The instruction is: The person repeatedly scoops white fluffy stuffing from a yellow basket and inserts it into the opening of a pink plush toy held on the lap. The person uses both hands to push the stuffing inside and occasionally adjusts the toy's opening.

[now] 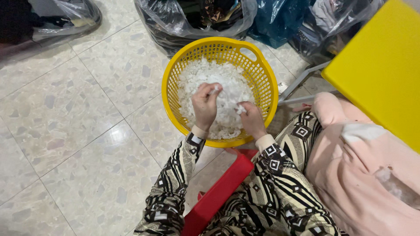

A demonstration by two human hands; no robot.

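Observation:
A round yellow plastic basket point(261, 76) stands on the tiled floor, filled with white fluffy stuffing point(227, 83). Both hands reach into it over its near rim. My left hand point(204, 105) is closed around a tuft of the white stuffing near the middle of the pile. My right hand point(252, 119) pinches another small white tuft just to the right of it. Both arms wear sleeves with a black and cream geometric pattern.
A pink stuffed fabric piece point(363, 166) lies on my lap at the right. A red plastic stool edge point(218, 194) shows below. A yellow tabletop point(380, 65) with metal legs is at the upper right. Clear plastic bags point(192, 17) of clothing stand behind the basket.

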